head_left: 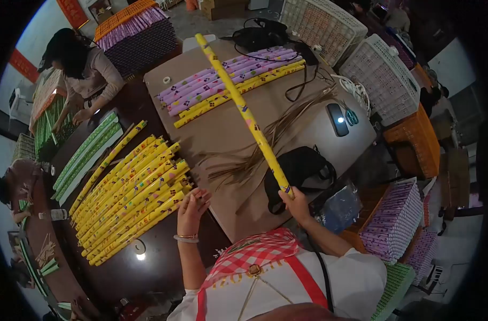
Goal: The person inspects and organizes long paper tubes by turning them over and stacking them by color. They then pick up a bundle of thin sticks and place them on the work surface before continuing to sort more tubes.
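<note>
Tbl (324, 144) below; tube (244, 110) in R fingers (296, 201).

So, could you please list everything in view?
Held tube: one, yellow, right hand
Tube pile: many, yellow, dark table
Tubes: several, purple and yellow, brown table
Strips: many, brown, brown table
Bag: one, black, by right hand
Scissors: one, teal, brown table
Device: one, black, by scissors
Patterned strips: several, green, dark table
Baskets: several, white, orange, right
People: at least two, brownish tops, left
Left hand: one, bare, near pile
Right hand: one, bare, on tube
</note>
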Available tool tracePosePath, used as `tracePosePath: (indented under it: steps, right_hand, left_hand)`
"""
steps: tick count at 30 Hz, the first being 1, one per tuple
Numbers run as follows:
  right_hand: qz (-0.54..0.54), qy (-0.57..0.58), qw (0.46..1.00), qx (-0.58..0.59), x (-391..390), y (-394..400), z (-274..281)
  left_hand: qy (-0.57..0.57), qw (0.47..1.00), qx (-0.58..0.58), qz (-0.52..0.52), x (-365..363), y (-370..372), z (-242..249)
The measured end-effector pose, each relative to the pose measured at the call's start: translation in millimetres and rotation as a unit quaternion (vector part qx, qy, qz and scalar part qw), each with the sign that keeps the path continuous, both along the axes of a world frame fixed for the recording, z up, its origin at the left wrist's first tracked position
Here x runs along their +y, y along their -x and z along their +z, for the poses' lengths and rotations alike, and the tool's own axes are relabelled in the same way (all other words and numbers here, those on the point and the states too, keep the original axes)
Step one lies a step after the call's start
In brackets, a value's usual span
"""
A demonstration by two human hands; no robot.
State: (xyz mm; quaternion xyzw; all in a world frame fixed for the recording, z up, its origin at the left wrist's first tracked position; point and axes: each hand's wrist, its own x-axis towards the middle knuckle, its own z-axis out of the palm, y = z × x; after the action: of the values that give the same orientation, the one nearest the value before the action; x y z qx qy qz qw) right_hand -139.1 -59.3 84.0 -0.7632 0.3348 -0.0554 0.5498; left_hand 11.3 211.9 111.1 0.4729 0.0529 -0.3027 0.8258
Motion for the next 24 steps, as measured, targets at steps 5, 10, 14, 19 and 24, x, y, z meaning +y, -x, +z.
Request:
tracePosePath:
  steps: [5, 10, 14, 19, 24]
  right_hand:
    - [-0.083, -0.102, 0.991, 0.034, -15.2, -7.5, 5.6]
    - [-0.078, -0.026, 0.995, 0.055, -17.2, -0.4, 5.7]
    - [0.001, 0.141, 0.990, 0.022, -9.2, 10.1, -0.1]
    - [0.102, 0.266, 0.956, -0.072, 20.8, -11.4, 29.1]
    - [0.240, 0.340, 0.894, -0.167, 45.7, -39.1, 31.5]
  left_hand:
    - [-0.024, 1.000, 0.012, -0.009, -3.3, -1.0, 3.0]
    - [-0.021, 1.000, 0.003, -0.006, -8.7, -2.1, 4.0]
    - [-0.041, 0.999, -0.003, -0.012, -18.0, -2.3, 0.3]
    - [-0.039, 0.997, -0.071, 0.003, -45.5, 4.6, 7.0]
    - [0.013, 0.995, 0.068, 0.077, -79.7, 35.5, 13.6]
